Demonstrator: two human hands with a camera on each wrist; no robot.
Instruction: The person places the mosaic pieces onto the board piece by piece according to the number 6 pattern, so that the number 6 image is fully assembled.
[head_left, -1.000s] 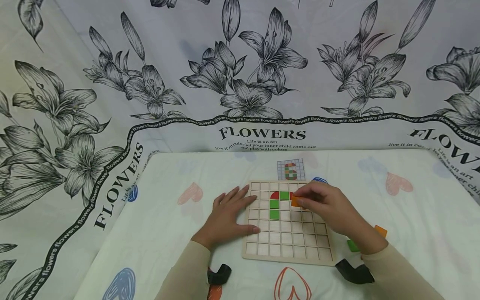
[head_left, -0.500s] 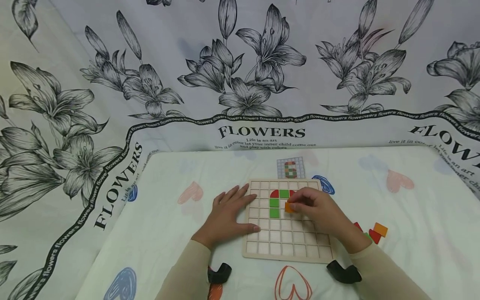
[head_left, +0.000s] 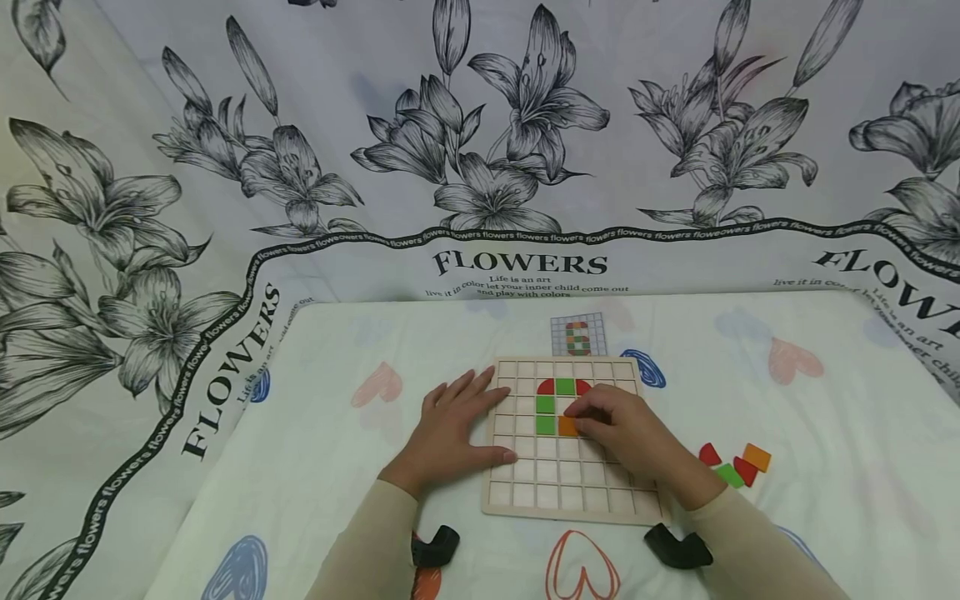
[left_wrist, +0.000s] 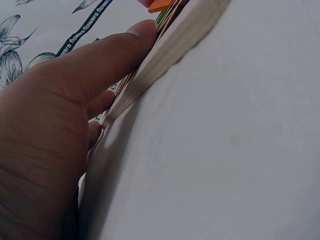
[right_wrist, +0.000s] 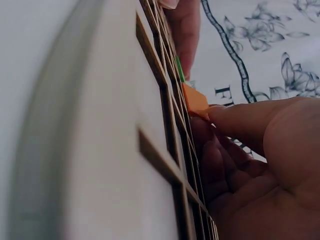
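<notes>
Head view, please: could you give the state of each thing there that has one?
Wooden grid board: flat, partly filled.
Orange square tile: pinched, tilted at a cell.
Right hand: pinches the tile.
Left hand: flat, steadying the board's edge.
Loose coloured tiles: lying unused.

The head camera looks down from high up at the grid board (head_left: 573,442). Both wrist cameras sit very close, skimming along it.

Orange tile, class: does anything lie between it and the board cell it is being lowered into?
Nothing visible does. The right hand pinches the orange tile at a bare cell beside the lowest green tile on the wooden board.
</notes>
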